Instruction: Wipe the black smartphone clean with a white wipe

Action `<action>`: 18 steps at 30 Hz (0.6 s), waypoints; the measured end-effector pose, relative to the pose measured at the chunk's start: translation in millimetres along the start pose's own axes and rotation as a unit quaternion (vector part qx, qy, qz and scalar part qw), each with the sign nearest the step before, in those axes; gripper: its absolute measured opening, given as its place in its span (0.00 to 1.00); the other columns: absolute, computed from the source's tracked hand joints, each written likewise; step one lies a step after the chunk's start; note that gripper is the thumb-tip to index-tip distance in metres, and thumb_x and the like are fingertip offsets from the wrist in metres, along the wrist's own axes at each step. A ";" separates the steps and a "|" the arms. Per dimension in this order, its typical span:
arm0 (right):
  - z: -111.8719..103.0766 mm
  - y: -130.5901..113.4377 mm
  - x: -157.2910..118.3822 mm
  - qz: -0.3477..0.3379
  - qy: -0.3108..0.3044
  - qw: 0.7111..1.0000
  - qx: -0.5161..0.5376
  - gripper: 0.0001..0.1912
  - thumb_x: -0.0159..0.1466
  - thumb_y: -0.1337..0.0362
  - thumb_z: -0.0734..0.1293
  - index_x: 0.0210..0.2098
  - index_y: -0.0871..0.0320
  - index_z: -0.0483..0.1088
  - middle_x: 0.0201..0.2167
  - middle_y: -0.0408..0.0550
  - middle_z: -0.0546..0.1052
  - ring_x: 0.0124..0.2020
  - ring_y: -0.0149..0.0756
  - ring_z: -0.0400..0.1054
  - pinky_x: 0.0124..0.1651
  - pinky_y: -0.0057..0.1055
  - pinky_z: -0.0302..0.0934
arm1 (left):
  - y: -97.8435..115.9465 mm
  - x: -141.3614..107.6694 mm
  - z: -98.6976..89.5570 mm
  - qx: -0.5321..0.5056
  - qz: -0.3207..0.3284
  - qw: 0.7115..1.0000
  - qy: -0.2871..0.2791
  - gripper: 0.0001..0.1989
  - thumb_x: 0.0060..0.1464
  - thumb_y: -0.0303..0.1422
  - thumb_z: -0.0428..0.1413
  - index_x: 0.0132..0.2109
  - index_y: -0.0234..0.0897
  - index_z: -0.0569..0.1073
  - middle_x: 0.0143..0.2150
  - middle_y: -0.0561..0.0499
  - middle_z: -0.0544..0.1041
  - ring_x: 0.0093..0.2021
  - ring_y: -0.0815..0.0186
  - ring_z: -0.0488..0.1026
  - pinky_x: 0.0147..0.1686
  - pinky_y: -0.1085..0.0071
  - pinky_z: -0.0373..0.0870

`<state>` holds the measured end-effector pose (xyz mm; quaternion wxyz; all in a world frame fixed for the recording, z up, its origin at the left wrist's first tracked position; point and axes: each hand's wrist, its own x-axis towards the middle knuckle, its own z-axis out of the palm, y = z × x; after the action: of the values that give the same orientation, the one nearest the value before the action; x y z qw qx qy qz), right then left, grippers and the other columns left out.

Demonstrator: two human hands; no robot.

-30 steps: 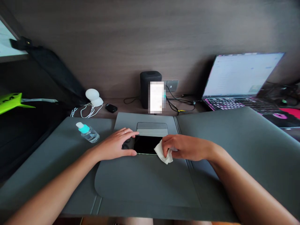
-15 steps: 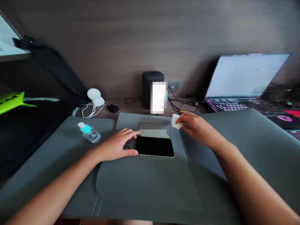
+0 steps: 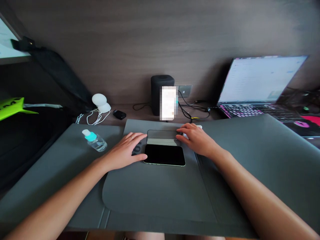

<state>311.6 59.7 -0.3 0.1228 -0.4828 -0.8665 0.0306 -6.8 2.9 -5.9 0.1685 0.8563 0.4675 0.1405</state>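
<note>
A phone with a black screen and pale frame lies on the grey mat. Just beyond it is a clear glass screen protector, its outline thin and dark. My left hand is open at their left side, thumb on the phone's left end and fingertips by the protector's left edge. At the protector's right edge are the outstretched thumb and fingertips of my right hand; I cannot tell whether they press on it. Parts of a white wipe show behind and beneath that hand.
A spray bottle with a turquoise collar lies tilted on the left of the desk mat. Along the back are a white corded device, a small black object, a black speaker and cables. A laptop stands open at right.
My right hand has moved left and down to the protector's right edge, and the wipe is no longer pinched in its fingertips. My left hand has barely shifted.
</note>
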 end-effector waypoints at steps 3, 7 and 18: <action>2.3 0.0 1.4 0.004 0.002 1.000 0.016 0.17 0.68 0.55 0.62 0.47 0.59 0.74 0.45 0.57 0.74 0.48 0.49 0.67 0.51 0.47 0.61 | -3.0 -0.1 2.2 -0.007 -0.001 1.000 0.000 0.33 0.62 0.47 0.54 0.69 0.50 0.51 0.69 0.47 0.59 0.67 0.51 0.55 0.63 0.54 0.57; -6.2 -5.1 0.8 0.033 0.024 0.996 0.084 0.12 0.67 0.57 0.63 0.40 0.59 0.72 0.39 0.52 0.76 0.42 0.43 0.68 0.47 0.40 0.61 | -5.0 -0.7 4.3 -0.020 -0.020 1.000 -0.002 0.36 0.62 0.48 0.54 0.70 0.49 0.47 0.68 0.45 0.59 0.67 0.51 0.56 0.63 0.53 0.58; -29.6 -23.6 -10.1 -0.082 -0.039 0.961 0.260 0.15 0.70 0.56 0.61 0.40 0.59 0.75 0.38 0.51 0.77 0.38 0.37 0.70 0.44 0.34 0.63 | -4.4 2.7 4.4 -0.064 -0.004 0.997 0.033 0.25 0.67 0.47 0.48 0.67 0.46 0.59 0.62 0.47 0.69 0.62 0.56 0.66 0.61 0.56 0.63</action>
<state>304.2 36.7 30.5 0.2117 -0.3599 -0.8697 0.2632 -7.0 6.8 -11.5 0.2081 0.8367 0.4666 0.1973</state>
